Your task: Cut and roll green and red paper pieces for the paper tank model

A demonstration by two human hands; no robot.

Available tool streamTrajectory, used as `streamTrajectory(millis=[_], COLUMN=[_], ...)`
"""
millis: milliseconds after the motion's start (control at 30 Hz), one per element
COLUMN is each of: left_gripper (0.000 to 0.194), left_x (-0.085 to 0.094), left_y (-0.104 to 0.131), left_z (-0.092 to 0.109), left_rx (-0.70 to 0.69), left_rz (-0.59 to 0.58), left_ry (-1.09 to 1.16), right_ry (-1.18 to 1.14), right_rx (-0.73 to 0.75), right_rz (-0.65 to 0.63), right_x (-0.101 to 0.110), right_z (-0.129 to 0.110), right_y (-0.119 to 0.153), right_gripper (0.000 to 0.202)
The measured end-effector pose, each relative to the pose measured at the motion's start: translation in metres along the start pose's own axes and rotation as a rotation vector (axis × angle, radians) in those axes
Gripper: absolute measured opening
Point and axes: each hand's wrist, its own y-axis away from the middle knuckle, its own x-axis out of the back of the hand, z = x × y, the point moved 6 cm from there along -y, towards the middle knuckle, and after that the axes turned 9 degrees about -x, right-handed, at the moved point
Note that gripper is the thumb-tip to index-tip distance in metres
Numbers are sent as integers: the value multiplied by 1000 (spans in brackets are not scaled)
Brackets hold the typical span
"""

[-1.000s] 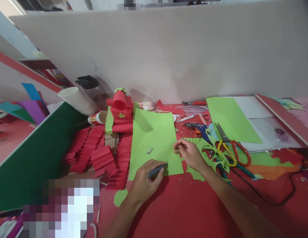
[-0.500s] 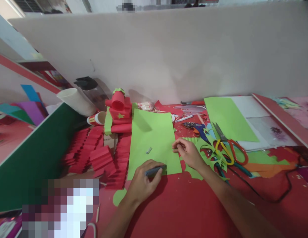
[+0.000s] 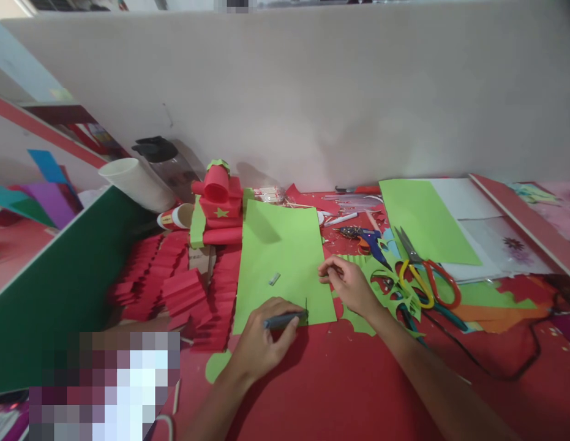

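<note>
My left hand (image 3: 266,337) is closed around a dark blue-grey pen (image 3: 282,320), its tip on the lower right part of a light green sheet of paper (image 3: 285,236). A short dark line (image 3: 306,303) shows on the paper at the tip. My right hand (image 3: 344,282) rests on the sheet's right edge with fingers curled in; nothing shows in them. Between the hands and the sheet's middle lies a small grey piece (image 3: 274,279), too small to name.
Red pleated paper strips (image 3: 188,291) and a red paper model (image 3: 220,211) stand left. To the right are scissors (image 3: 422,269), a glue gun (image 3: 365,239), green cut-offs (image 3: 358,318) and another green sheet (image 3: 427,217). A green board (image 3: 68,288) borders the left side.
The pen's tip has shifted slightly downward and the dark line above it looks longer. My right hand stays in place. The view has tilted a little.
</note>
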Motion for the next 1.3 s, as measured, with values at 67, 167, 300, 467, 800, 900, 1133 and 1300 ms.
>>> streamTrajectory(millis=[67,167,300,467,800,900,1133,1300], left_gripper=[19,20,19,21,25,24,24,23], left_x=[0,1,1,3,4,5,4,3], left_y=[-1,-1,-1,-2,-19,-21,-18,-17], left_z=[-1,-2,1,-2,-6,-6,-7,-8], left_rx=[21,44,20,59,97,82,86,96], left_rz=[19,25,-8,4,163,178,176,138], left_ry=[3,-3,10,62,-44,-57,-38,-23], right_ry=[-2,-8,-10,-6,16,19,20,22], right_rx=[-3,-2,-1,-1,6,-1,-19,-20], right_rz=[-2,-5,-3,-7,-14,-12,-18,-19], right_x=[0,0,0,0,0,0,0,0], right_z=[0,-1,-1,-1,-5,-6,-5,-4], right_y=[0,0,0,0,2,2,2,2], right_gripper=[18,18,18,19,17,18,18,20])
